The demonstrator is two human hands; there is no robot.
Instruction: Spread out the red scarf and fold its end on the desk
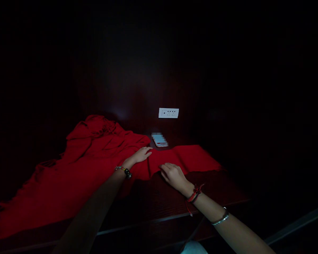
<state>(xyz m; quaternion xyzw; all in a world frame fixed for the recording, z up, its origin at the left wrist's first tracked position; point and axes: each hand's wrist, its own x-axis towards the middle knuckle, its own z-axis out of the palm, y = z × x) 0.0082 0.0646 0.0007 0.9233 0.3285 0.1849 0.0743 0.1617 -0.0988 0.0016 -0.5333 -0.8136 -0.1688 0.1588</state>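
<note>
A red fringed scarf (pixel 95 169) lies spread over a dark wooden surface, bunched in folds at the left and narrower and flatter at the right. My left hand (pixel 141 154) rests on its middle part, palm down with the fingers stretched out toward the far edge. At the scarf's near edge is my right hand (pixel 172 173), its fingers curled down and the fingertips pinched on the cloth. Just beyond the left fingertips lies a phone (pixel 159 140), its screen blurred out.
A white wall socket (pixel 169 113) sits on the dark back panel behind the phone. The near edge of the wooden surface (pixel 148 222) runs across below my hands. Both sides are in deep shadow.
</note>
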